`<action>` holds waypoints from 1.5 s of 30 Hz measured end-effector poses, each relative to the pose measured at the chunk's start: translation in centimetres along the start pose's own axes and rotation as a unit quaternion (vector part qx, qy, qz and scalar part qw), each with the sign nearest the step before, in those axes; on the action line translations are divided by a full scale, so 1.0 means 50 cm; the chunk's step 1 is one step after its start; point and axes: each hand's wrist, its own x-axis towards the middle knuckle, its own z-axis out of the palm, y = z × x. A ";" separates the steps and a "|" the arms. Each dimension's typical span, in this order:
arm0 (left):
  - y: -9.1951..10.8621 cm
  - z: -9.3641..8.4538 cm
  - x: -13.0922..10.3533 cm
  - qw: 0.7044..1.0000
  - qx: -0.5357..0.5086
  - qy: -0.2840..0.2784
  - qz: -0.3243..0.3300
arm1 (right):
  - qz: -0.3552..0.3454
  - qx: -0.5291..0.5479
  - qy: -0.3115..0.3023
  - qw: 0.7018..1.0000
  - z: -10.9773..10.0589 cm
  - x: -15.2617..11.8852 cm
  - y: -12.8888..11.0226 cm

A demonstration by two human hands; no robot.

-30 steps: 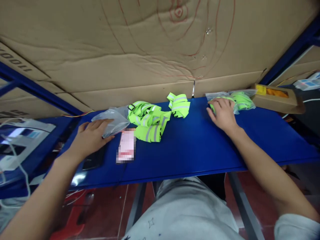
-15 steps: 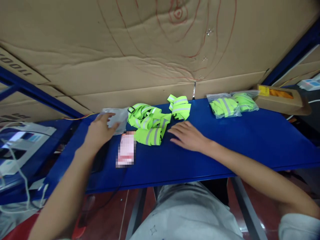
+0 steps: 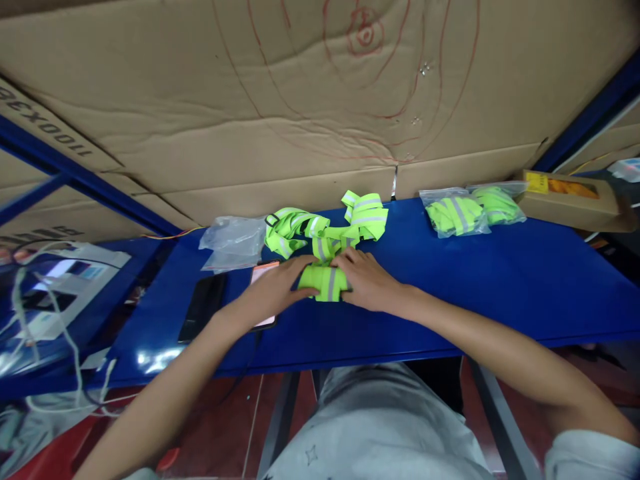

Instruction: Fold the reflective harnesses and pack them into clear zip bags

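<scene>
Your left hand (image 3: 274, 288) and right hand (image 3: 369, 280) meet in the middle of the frame, on the smooth blue table (image 3: 500, 280). Both pinch a soft, folded bright green strap (image 3: 326, 281) with shiny grey stripes; it sits between your fingers, touching both hands. Just above it lies a loose, curly pile of green straps (image 3: 320, 227). To the upper left is a crinkly clear plastic bag (image 3: 233, 241). A flat black phone (image 3: 203, 315) lies left of your left hand. At the upper right, two bagged straps (image 3: 470, 210) rest near a brown cardboard box (image 3: 570, 200).
</scene>
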 end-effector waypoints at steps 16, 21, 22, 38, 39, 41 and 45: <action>0.153 0.080 0.081 0.960 -0.170 0.013 0.222 | -0.144 -0.143 0.100 0.974 0.048 -0.269 0.061; 0.128 0.159 0.164 0.966 0.013 -0.029 0.256 | -0.156 -0.090 0.078 0.981 -0.004 -0.265 0.039; 0.124 0.169 0.170 0.965 0.032 -0.031 0.258 | -0.153 -0.087 0.080 0.981 -0.015 -0.253 0.032; 0.034 0.157 0.192 0.983 0.073 0.020 0.169 | -0.098 -0.031 0.045 0.994 -0.074 -0.307 0.048; 0.030 0.159 0.194 0.984 0.066 0.026 0.162 | -0.083 -0.033 0.050 0.995 -0.081 -0.329 0.050; 0.023 0.162 0.196 0.987 0.045 0.050 0.144 | -0.062 -0.058 0.090 0.992 -0.089 -0.353 0.053; 0.014 0.161 0.194 0.988 0.012 0.084 0.126 | -0.088 -0.104 0.179 0.974 -0.071 -0.294 0.044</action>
